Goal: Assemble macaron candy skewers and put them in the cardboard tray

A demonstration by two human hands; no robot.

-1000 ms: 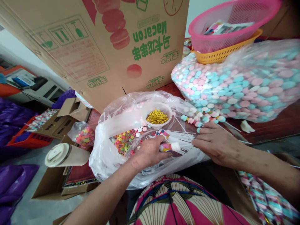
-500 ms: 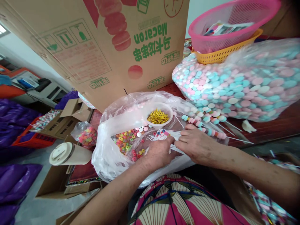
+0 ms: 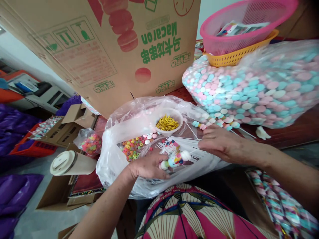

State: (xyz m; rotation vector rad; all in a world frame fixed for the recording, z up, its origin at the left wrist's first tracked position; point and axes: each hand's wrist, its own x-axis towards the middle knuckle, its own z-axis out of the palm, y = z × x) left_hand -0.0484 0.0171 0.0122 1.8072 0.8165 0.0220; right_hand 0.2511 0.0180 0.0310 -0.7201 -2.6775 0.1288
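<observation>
My left hand (image 3: 151,166) is closed on a candy skewer (image 3: 177,160) in a printed clear wrapper, with white candy at its end. The skewer is over the white plastic bag (image 3: 107,172) spread in front of me. My right hand (image 3: 221,144) is beside a bundle of white sticks (image 3: 190,146) and a row of candy skewers (image 3: 224,121). Its fingers are bent together, and what they hold is hidden. Flat printed wrappers (image 3: 170,146) lie beyond my left hand. Behind them sits a bowl (image 3: 179,128) of gold twist ties (image 3: 167,122).
Ring candies (image 3: 132,146) lie on the plastic to the left. A lidded cup (image 3: 82,163) stands near the left edge. A big carton (image 3: 119,73) rises behind. At right are a large bag of pastel candies (image 3: 249,89), stacked baskets (image 3: 231,59) and finished skewers (image 3: 281,202) below.
My hands have moved apart, left hand leftward with a wrapped candy skewer now showing in it. My right hand has shifted right, uncovering the white sticks.
</observation>
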